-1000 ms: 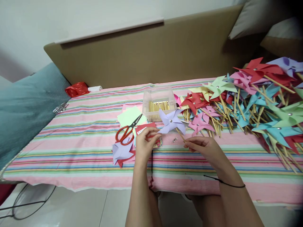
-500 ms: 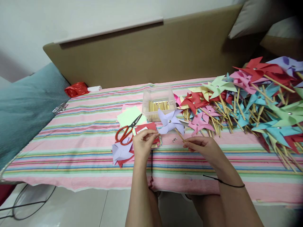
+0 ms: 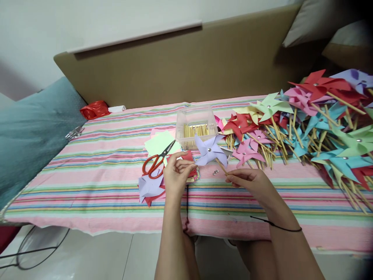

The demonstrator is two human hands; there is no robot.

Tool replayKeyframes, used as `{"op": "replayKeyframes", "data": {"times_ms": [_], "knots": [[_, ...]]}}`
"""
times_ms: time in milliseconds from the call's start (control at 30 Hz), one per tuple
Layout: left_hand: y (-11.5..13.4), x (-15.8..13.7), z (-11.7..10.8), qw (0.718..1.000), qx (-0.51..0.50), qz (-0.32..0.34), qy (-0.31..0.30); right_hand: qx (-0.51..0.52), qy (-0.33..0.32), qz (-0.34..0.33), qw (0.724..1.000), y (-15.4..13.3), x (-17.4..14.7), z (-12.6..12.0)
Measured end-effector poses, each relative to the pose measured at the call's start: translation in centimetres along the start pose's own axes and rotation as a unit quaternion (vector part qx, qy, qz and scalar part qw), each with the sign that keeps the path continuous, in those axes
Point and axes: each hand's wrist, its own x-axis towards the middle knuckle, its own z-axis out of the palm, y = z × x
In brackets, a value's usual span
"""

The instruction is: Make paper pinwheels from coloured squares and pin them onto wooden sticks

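A lilac paper pinwheel (image 3: 207, 154) with a silver pin head at its centre is held up above the striped cloth. My right hand (image 3: 243, 179) pinches the lower end of its thin wooden stick between thumb and fingers. At the pinwheel's left blade tip, the thumb and a fingertip of my left hand (image 3: 178, 173) come together, with the index finger lifted and curved above. Under and behind my left hand lies a stack of coloured paper, red sheet (image 3: 189, 156) uppermost. A few small silver pins (image 3: 215, 172) rest on the cloth between my hands.
Red-handled scissors (image 3: 157, 158) lie across pale green paper (image 3: 159, 143). Cut lilac paper (image 3: 150, 188) is nearer me. Behind stands a clear plastic box (image 3: 196, 112) of short sticks. Many finished pinwheels (image 3: 271, 107) are heaped at right. A red plastic bag (image 3: 94, 110) sits far left.
The index finger of my left hand has lifted away from the other fingers. The pinwheel and my right hand have stayed nearly still.
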Motion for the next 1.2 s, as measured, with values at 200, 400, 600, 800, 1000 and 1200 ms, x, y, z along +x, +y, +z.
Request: {"op": "replayKeyframes", "data": {"times_ms": [200,400,600,800,1000,1200], "knots": [[-0.2,0.1,-0.4,1.000,0.013,0.008,-0.020,-0.002,0.012,0.006,1.000,0.0,-0.2,-0.2],[-0.4,0.2,-0.3,0.999,0.022,0.046,-0.009,-0.005,0.012,0.004,1.000,0.0,-0.2,-0.2],[0.0,-0.2,0.1,1.000,0.019,0.009,-0.012,0.011,0.011,0.006,1.000,0.0,-0.2,0.0],[-0.1,-0.4,0.4,0.998,0.031,-0.019,-0.046,0.021,0.014,0.006,1.000,0.1,-0.1,0.1],[-0.4,-0.8,2.0,0.992,0.089,0.029,-0.080,0.024,0.026,0.000,0.999,0.0,0.0,0.4],[-0.1,-1.6,3.9,0.986,0.114,0.032,-0.119,0.028,0.035,-0.002,0.999,-0.1,0.0,0.6]]}}
